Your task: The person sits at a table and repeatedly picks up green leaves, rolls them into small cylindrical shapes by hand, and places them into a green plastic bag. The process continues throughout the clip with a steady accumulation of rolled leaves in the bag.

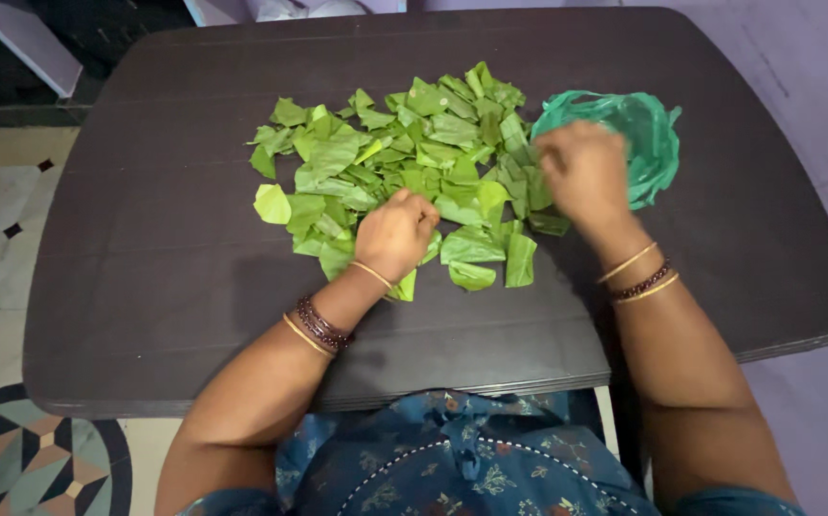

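**Hands at a spread of cut leaves**

Where the leaves [404,162] lay, they formed a loose heap of green cut pieces on the middle of the dark table [147,287], its long axis running left to right across the top, from a stray pale piece at the left edge to the bag [648,143] at the right. Single pieces pointed every way, with no common direction. The left hand [397,234] rested on the near edge of the heap, fingers curled narrow onto the pieces; whether they pinched one could not be told. The right hand [581,172] was blurred at the heap's right end, just beside the crumpled green plastic bag, fingers bent downward, and their hold could not be told. Both wrists wore bangles. Beyond the table's left side showed a patterned tiled floor [13,449].
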